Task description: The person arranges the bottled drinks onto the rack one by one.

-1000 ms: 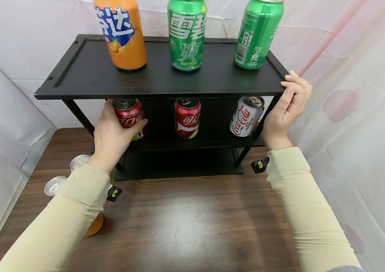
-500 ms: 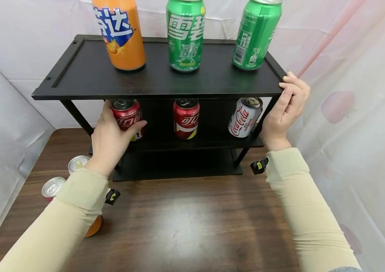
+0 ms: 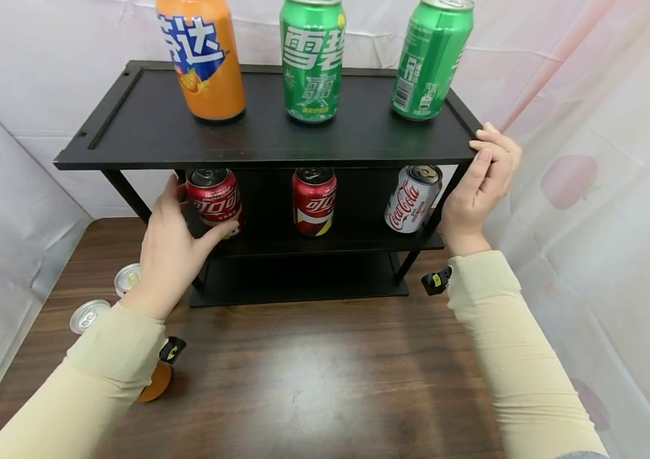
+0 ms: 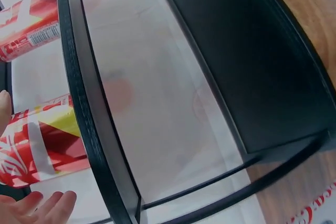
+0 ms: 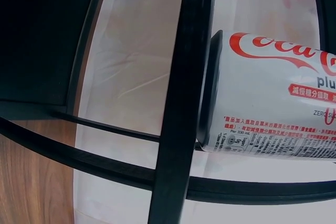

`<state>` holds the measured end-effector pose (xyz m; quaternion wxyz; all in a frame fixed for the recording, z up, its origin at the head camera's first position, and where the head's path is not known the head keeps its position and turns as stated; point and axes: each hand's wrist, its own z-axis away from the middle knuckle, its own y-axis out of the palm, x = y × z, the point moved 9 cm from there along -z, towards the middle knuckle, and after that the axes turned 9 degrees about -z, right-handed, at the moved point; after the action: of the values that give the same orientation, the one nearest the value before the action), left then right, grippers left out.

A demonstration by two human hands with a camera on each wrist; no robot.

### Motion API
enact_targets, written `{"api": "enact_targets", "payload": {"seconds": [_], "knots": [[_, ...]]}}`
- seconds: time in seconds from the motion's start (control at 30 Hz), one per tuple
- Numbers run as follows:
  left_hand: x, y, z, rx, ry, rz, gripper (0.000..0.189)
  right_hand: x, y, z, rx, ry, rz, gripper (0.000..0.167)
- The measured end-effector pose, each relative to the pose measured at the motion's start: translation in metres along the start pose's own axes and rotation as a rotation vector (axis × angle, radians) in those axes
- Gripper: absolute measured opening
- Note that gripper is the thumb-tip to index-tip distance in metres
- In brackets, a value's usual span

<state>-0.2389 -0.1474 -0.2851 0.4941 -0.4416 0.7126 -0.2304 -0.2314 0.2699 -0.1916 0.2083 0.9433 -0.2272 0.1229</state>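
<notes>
A black three-tier shelf rack (image 3: 267, 143) stands on the wooden table. On its middle tier, at the left, is a red Coca-Cola can (image 3: 214, 203). My left hand (image 3: 166, 252) is spread around this can, thumb in front and fingers on its left side. In the left wrist view, gaps show between the fingers (image 4: 55, 208) and the red can (image 4: 55, 142). My right hand (image 3: 482, 191) grips the top tier's front right corner, its fingers bent over the edge. Near it, a white Coca-Cola can (image 3: 413, 199) stands at the middle tier's right end.
Another red can (image 3: 314, 203) stands mid-tier. Along the top tier are an orange Fanta can (image 3: 210, 70) and two green cans, one centre (image 3: 312, 64) and one right (image 3: 430, 64). Silver-topped cans (image 3: 90, 315) and an orange object (image 3: 155, 382) stand left on the table (image 3: 313, 382).
My left hand has loosened around the left red can and drawn back to the left and down. The can stays on the middle tier. My right hand keeps its hold on the rack.
</notes>
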Motion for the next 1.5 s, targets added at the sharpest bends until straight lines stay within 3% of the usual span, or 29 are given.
{"api": "enact_targets", "payload": {"seconds": [0.33,0.6,0.97,1.27,1.5], "knots": [[0.002,-0.019,0.029,-0.077,0.084,-0.027,0.092,0.001,0.001,0.001,-0.002,0.007,0.0,0.022],[0.008,-0.018,0.051,-0.079,0.087,-0.026,0.09,-0.005,-0.001,0.001,-0.005,0.003,0.002,0.022],[0.032,-0.005,0.081,-0.004,0.0,-0.071,0.087,-0.003,-0.001,0.0,-0.003,0.0,-0.003,0.022],[0.038,0.011,0.098,0.127,0.082,-0.149,0.076,-0.005,-0.002,0.0,0.0,-0.002,0.006,0.022],[0.05,0.022,0.11,0.237,0.061,-0.215,0.081,0.001,0.0,0.0,0.002,-0.006,0.002,0.022]]}}
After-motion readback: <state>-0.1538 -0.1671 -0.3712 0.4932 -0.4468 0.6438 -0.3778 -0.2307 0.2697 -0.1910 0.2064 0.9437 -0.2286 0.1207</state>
